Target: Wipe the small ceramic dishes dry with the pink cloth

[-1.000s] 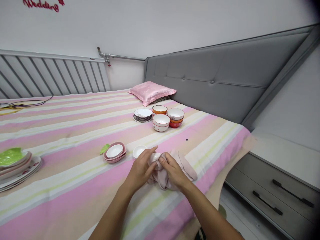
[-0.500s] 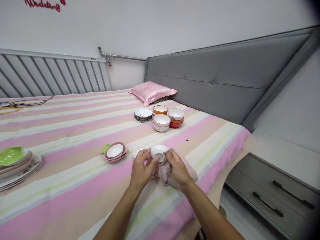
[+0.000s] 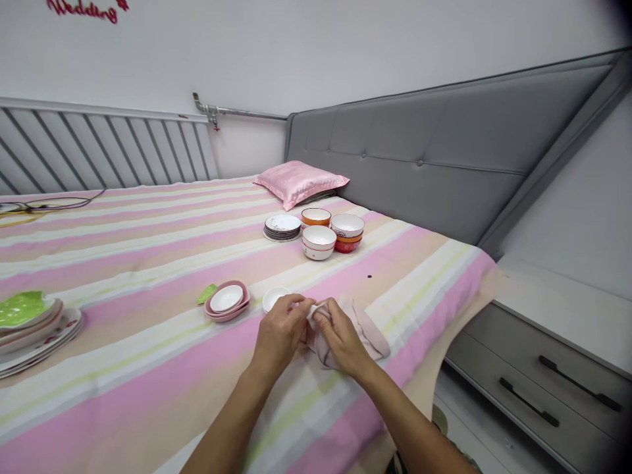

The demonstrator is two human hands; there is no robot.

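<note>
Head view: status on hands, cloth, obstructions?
Right hand clutching bunched pale pink cloth. Left hand against it, exact hold hidden. Small white dish just beyond left hand, partly screened by it.

One cloth [image 3: 368, 329] was in the right hand [image 3: 342, 336]; beyond that hand were three bowl stacks [image 3: 318, 243], one plate stack [image 3: 282, 225] and (farthest) one pillow [image 3: 300, 182]; rightward, two drawer handles [image 3: 528, 401].

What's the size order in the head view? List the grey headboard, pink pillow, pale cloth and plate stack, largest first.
1. Grey headboard
2. Pink pillow, pale cloth: unsure; the cloth is nearer and partly hidden
3. Plate stack
</note>
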